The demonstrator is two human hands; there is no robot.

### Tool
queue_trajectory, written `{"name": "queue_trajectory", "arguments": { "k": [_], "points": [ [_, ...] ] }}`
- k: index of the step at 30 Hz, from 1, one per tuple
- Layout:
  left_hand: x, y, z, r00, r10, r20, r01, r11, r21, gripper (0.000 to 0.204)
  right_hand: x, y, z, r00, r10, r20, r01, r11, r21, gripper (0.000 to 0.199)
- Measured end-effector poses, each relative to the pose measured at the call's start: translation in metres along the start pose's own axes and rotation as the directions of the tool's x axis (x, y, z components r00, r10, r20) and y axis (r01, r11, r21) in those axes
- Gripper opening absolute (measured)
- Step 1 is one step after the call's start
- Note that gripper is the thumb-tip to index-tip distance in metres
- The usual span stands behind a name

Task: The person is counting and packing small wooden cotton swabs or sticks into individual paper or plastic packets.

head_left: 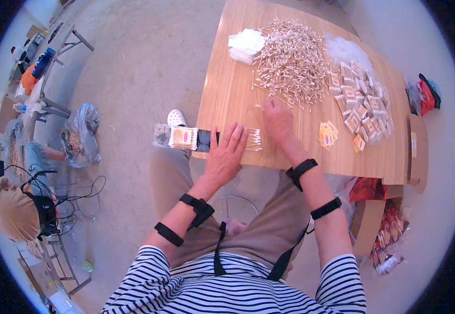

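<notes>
The left hand [226, 153] lies flat, fingers spread, on a small bunch of swabs [252, 139] at the near edge of the table [227, 89], holding nothing in a grip. The right hand [277, 119] rests just beyond, fingers curled at the near rim of the big swab pile [292, 60]; whether it pinches a swab I cannot tell. A packet [183, 137] juts off the table edge left of the bunch.

Left hand [226, 153] flat on cotton swab row [252, 139]; right hand [278, 119] at swab pile [292, 60] edge, wooden table [227, 89].
</notes>
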State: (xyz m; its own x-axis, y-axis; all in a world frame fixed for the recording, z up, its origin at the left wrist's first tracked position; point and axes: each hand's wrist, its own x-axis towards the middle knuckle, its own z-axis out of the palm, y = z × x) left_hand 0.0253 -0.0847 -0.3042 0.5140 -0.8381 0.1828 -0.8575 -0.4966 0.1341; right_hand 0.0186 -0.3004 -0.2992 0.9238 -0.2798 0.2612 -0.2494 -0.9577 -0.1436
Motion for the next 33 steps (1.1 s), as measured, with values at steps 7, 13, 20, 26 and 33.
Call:
{"name": "queue_trajectory", "arguments": {
  "k": [7, 13, 20, 26, 33],
  "points": [
    [0.001, 0.001, -0.004, 1.000, 0.001, 0.023, 0.000, 1.000, -0.022, 0.111, 0.000, 0.029, -0.011, 0.990, 0.055, -0.127, -0.054, 0.998, 0.017, 0.009],
    [0.001, -0.002, -0.002, 1.000, 0.004, 0.017, -0.004, 1.000, -0.002, 0.113, -0.025, 0.033, -0.006, 0.999, 0.015, -0.037, -0.012, 0.998, 0.067, 0.010],
    [0.001, 0.000, -0.008, 0.998, -0.006, 0.054, 0.007, 1.000, -0.016, 0.110, 0.038, -0.001, 0.001, 0.993, 0.098, -0.063, -0.095, 0.995, 0.037, 0.011],
    [0.003, 0.002, -0.008, 0.998, -0.004, 0.057, 0.005, 1.000, -0.018, 0.104, 0.075, -0.037, 0.009, 0.978, 0.208, 0.018, -0.209, 0.977, 0.048, 0.013],
    [0.000, 0.001, 0.002, 1.000, -0.006, 0.002, 0.006, 1.000, -0.001, 0.105, 0.048, -0.031, 0.009, 0.992, 0.093, 0.091, -0.092, 0.996, -0.009, 0.013]
  ]
}}
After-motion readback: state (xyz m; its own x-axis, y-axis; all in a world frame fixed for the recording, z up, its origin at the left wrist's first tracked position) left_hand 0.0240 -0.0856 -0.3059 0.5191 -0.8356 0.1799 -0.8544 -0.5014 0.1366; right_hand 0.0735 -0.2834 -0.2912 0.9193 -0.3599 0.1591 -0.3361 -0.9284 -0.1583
